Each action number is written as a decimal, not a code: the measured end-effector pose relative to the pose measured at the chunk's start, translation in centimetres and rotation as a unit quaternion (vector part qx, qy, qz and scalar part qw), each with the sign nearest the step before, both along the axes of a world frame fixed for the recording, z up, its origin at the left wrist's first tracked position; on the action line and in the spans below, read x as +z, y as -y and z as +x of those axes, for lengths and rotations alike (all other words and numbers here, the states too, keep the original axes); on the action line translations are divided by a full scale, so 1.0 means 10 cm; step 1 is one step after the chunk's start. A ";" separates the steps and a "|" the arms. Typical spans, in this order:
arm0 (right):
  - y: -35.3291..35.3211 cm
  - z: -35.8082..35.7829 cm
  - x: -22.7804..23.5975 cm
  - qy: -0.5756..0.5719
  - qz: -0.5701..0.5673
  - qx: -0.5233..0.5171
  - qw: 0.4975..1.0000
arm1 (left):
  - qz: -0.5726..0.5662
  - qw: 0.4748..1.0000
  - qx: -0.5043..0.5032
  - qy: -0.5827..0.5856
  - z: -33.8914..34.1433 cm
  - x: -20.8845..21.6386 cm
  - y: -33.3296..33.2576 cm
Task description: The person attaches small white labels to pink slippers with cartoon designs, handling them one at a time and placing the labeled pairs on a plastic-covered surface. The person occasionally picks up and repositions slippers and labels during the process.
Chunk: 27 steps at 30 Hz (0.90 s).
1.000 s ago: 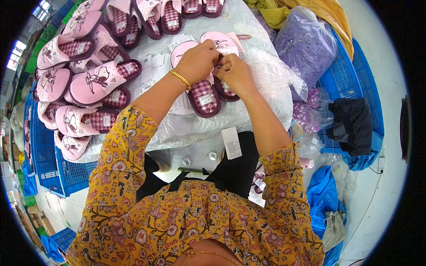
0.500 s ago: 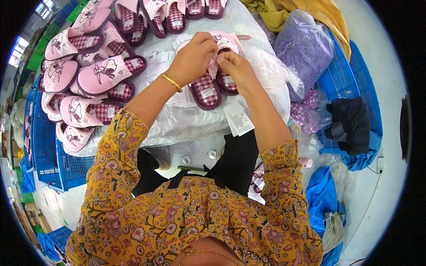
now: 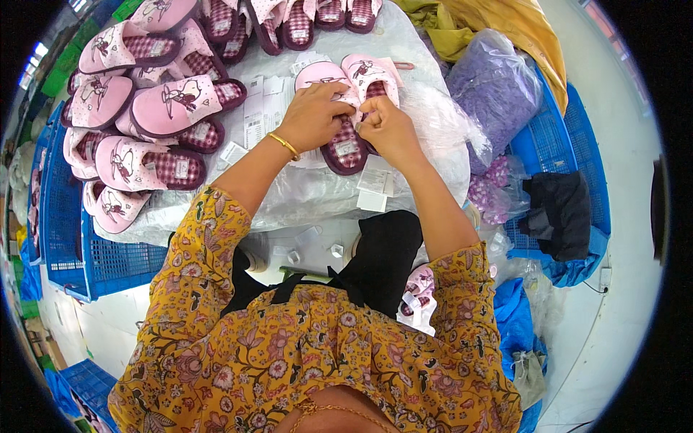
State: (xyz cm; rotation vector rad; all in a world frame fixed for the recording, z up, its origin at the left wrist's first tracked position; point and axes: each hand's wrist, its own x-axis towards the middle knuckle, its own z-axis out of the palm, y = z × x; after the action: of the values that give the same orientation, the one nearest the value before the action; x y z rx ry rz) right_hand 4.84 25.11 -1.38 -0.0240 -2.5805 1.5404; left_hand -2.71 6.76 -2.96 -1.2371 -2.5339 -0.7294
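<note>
Slippers point(image 3: 177, 99) heaped at left, pale insole labels point(image 3: 180, 169) too small to read. Printed tags point(image 3: 263, 101) just beside left hand point(image 3: 317, 115): fine text and bars, illegible. Left hand lower than half a second ago, more of pink toe point(image 3: 321, 73) bared; fingers bent over slipper, grip hidden. Pair point(image 3: 349, 160) lies on plastic-covered table point(image 3: 281, 202); handling apparently unfinished. Loose tags point(image 3: 374, 189) at near edge, unreadable. Right hand point(image 3: 388, 131) also lower, fingertips narrow; whether holding anything, cannot tell.

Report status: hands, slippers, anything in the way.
Left hand over pink slipper pair. Right hand over same pair, grip unclear. Loose paper tags close by.
</note>
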 end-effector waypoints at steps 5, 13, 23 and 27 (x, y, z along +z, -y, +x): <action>0.12 0.00 0.02 -0.017 0.111 -0.025 0.993 | 0.002 1.000 0.012 0.025 0.00 -0.02 0.01; 0.16 -0.04 -0.03 -0.020 0.173 -0.034 0.984 | 0.014 0.999 0.008 0.045 0.01 -0.02 0.03; 0.23 -0.06 -0.08 -0.065 0.228 -0.061 0.969 | 0.056 0.998 0.002 0.031 -0.05 -0.13 0.00; 0.23 -0.04 -0.16 -0.120 0.282 -0.070 0.949 | -0.006 1.000 0.016 0.018 -0.01 -0.01 -0.06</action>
State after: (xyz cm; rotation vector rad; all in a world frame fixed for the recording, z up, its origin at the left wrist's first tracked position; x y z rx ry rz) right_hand 4.48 22.76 -3.02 0.0357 -2.6435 0.6675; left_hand -2.78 7.41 -3.06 -1.1953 -2.5850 -0.7365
